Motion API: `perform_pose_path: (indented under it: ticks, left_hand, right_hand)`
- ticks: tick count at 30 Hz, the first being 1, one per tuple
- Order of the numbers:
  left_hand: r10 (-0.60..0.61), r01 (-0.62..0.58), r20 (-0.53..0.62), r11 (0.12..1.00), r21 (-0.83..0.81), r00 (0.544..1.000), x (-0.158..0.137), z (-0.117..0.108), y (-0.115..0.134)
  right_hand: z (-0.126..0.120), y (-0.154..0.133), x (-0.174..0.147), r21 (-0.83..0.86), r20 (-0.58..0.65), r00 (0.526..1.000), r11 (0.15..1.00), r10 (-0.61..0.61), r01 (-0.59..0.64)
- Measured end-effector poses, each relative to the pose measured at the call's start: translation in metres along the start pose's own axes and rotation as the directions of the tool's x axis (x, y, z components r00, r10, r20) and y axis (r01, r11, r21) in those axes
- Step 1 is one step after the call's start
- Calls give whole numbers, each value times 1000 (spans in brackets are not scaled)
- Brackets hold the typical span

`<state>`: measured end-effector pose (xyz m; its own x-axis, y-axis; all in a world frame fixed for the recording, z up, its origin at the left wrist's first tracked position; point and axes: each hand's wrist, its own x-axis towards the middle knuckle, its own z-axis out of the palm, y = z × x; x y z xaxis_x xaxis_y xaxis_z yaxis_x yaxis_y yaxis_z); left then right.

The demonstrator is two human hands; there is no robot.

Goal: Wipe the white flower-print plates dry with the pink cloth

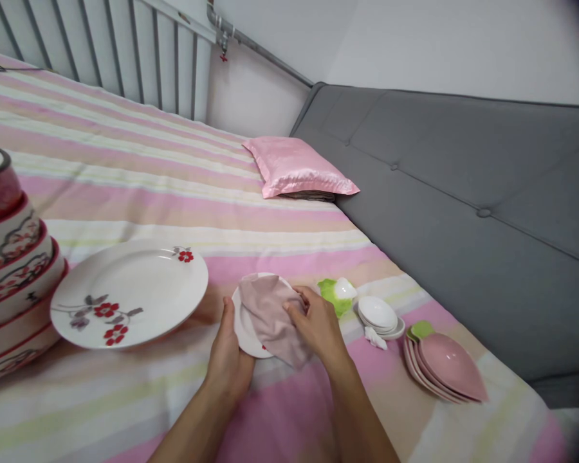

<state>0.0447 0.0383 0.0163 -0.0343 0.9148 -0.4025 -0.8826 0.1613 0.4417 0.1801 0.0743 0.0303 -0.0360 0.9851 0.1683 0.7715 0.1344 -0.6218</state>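
My left hand [231, 354] grips a small white plate [246, 331] by its left edge, thumb on the rim and fingers underneath. A pinkish cloth [275, 315] lies across the plate and covers most of its face; a bit of red pattern shows at the lower rim. On the right side, my right hand [316, 321] pinches the cloth against the plate, fingers closed. To the left of the hands rests a large white plate [149, 283] with red flowers. Just right of my right hand is a green leaf-shaped dish [329, 292] with a white part.
A tall stack of patterned bowls [14, 302] stands at the left edge. Small white dishes [379, 314] and pink leaf-shaped dishes [448, 363] sit to the right. Behind are a pink pillow [299, 166], a grey headboard [444, 193] and a radiator [101, 45]. Striped bedding [139, 212] lies beneath.
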Motion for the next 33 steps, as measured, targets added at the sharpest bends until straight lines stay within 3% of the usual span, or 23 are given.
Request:
perform_pose_path:
  ticks: [3,7,12,15,17,19,22,27,33]
  left_hand:
    - [11,-11,4,1000,3,1000,1,0,0]
    - [17,-17,-60,1000,2,998,1,0,-1]
    - [-4,4,-64,1000,-8,998,4,-2,-2]
    - [6,-6,-84,1000,4,996,4,-2,-2]
    - [0,1,-74,1000,9,997,3,-2,-1]
    - [-11,12,-45,1000,15,999,1,-2,0]
    - [-13,14,-25,999,30,1000,1,-3,-1]
    - [-47,46,9,998,53,999,0,-3,-3]
    - [-66,65,2,995,78,998,-1,-1,-3]
  right_hand:
    - [-4,-3,-1,-119,-35,999,992,42,-46]
    - [-11,-1,1,-157,-209,978,987,10,-43]
    - [-15,5,3,-180,-439,898,978,18,-108]
    - [-12,0,2,-172,-510,859,983,-34,-64]
    - [-7,-7,0,-101,-457,886,994,-76,34]
    - [0,-14,-3,-29,-322,933,986,-162,162]
    - [12,-18,-7,-61,-148,941,953,-304,298]
    - [23,-11,-6,-156,-14,939,928,-345,339]
    - [23,-7,-2,-60,-39,947,947,-319,316]
